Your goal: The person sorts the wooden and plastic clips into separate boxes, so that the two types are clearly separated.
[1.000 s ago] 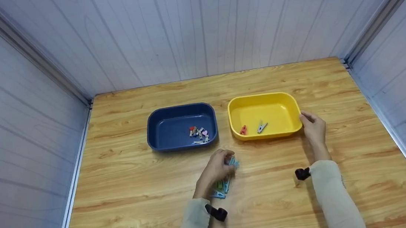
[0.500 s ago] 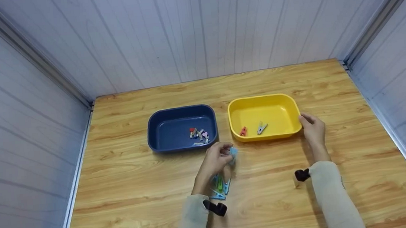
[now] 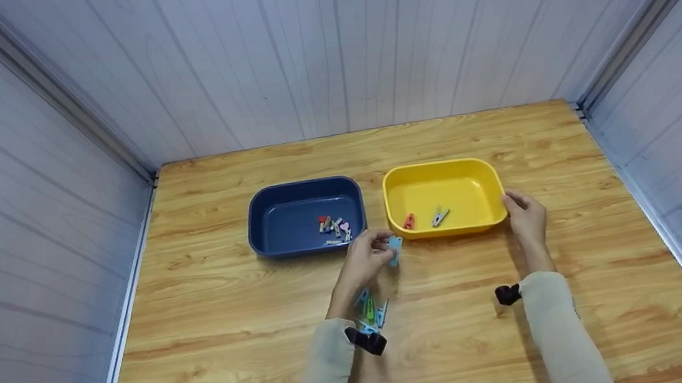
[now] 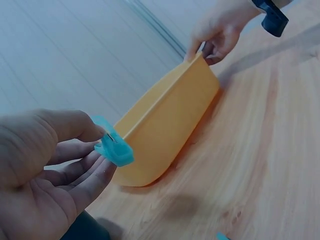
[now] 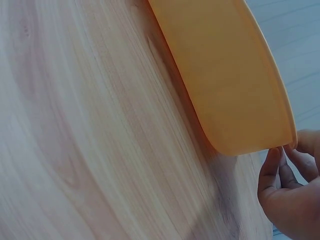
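A light blue clothespin (image 3: 395, 250) is pinched between the thumb and fingers of my left hand (image 3: 367, 258), raised in front of the gap between the two bins. The left wrist view shows this clothespin (image 4: 114, 142) at the fingertips, close to the yellow bin's wall (image 4: 160, 135). My right hand (image 3: 528, 216) pinches the right rim of the yellow bin (image 3: 450, 230); thumb and fingers at that rim also show in the right wrist view. Inside the yellow bin lie a red clothespin (image 3: 409, 221) and a grey-blue clothespin (image 3: 440, 216).
Left of the yellow bin stands a dark blue bin (image 3: 287, 253) with several small wooden clips (image 3: 335, 226), some with hearts. Below my left hand, a green clothespin (image 3: 370, 309) lies among blue ones on the wooden table (image 3: 216, 328). Pale panels (image 3: 327, 49) enclose the table.
My left hand has lifted the light blue clothespin off the pile and moved it forward, toward the yellow bin. My right hand stays at the rim.
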`<state>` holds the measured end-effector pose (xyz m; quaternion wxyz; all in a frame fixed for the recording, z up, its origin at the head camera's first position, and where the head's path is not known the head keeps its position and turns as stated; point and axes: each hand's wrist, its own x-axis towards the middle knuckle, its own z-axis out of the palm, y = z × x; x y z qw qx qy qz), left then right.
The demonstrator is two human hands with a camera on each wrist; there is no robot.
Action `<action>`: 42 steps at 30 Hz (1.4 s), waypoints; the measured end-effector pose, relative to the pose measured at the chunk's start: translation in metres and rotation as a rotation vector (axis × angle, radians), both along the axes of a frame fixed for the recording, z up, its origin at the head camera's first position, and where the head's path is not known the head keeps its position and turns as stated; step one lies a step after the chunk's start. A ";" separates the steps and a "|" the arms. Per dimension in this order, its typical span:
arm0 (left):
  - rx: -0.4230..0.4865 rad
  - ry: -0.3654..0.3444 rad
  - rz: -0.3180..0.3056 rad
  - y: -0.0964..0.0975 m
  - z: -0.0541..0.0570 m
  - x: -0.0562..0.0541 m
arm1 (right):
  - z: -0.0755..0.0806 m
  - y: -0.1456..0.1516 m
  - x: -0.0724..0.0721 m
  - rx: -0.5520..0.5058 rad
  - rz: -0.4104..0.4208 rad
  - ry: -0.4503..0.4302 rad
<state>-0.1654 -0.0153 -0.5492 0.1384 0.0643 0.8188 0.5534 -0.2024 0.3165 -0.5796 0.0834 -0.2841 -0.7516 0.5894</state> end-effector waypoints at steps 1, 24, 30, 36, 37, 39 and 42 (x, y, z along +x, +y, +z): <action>0.003 0.004 0.003 0.001 0.001 -0.001 | 0.000 0.000 0.000 0.004 0.001 -0.002; 0.022 0.013 0.070 0.022 0.011 -0.030 | 0.001 0.000 0.001 -0.012 0.019 -0.039; -0.017 0.009 0.079 0.026 0.013 -0.038 | -0.002 0.000 0.000 0.007 -0.001 -0.013; -0.025 -0.019 0.132 0.033 0.013 -0.044 | -0.003 0.000 -0.001 0.028 0.010 -0.011; -0.021 -0.024 0.141 0.034 0.013 -0.044 | -0.003 0.000 0.000 0.034 0.015 -0.009; -0.010 -0.033 0.160 0.037 0.013 -0.045 | -0.003 0.001 0.000 0.058 0.023 -0.009; 0.004 -0.040 0.193 0.041 0.014 -0.046 | -0.003 0.001 0.001 0.078 0.020 0.004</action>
